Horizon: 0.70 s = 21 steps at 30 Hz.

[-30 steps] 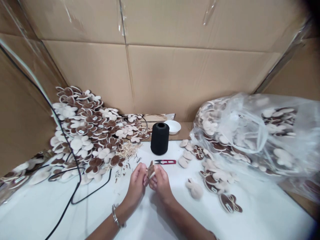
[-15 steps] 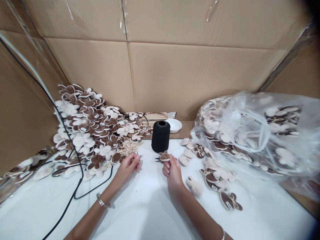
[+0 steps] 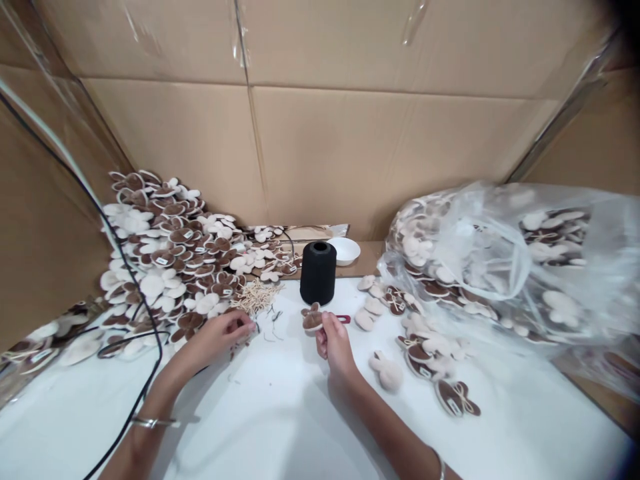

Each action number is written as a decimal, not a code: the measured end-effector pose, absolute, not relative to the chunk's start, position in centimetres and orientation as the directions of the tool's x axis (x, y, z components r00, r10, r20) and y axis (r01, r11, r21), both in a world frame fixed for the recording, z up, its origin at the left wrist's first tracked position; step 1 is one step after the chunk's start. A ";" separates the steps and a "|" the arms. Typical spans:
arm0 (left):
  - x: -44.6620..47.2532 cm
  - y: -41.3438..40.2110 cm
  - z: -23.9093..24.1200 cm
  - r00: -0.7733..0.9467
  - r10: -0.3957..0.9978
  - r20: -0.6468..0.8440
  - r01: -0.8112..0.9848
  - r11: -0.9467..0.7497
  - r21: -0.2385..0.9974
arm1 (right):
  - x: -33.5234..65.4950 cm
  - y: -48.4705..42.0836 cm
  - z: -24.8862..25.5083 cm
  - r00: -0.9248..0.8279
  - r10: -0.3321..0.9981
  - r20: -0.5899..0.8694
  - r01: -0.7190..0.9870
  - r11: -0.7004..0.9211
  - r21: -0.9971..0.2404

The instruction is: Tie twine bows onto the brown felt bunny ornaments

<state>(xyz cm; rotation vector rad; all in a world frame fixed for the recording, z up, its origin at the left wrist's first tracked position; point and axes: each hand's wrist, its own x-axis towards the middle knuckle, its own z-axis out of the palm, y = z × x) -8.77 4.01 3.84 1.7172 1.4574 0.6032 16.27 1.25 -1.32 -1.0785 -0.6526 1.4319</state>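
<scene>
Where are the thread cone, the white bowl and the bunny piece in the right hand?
Thread cone [image 3: 318, 275], head view, on its black side.
White bowl [image 3: 357, 247], head view, on its rim.
Bunny piece [image 3: 313, 321], head view, on its brown face.

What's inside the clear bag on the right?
The plastic bag holds many cream-and-brown rabbit-shaped pieces. Pieces deeper in the pile are covered, and the film blurs the detail.

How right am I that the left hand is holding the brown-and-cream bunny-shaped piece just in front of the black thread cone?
Not quite: the right hand holds the brown-and-cream bunny-shaped piece, not the left hand. The piece is just in front of the black thread cone, as the head view shows.
</scene>
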 end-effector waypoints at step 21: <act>-1.1 1.6 2.2 0.282 0.959 -0.037 0.103 0.008 0.995 | 20.1 1.1 1.0 -0.102 0.941 0.322 0.813 0.265 -0.518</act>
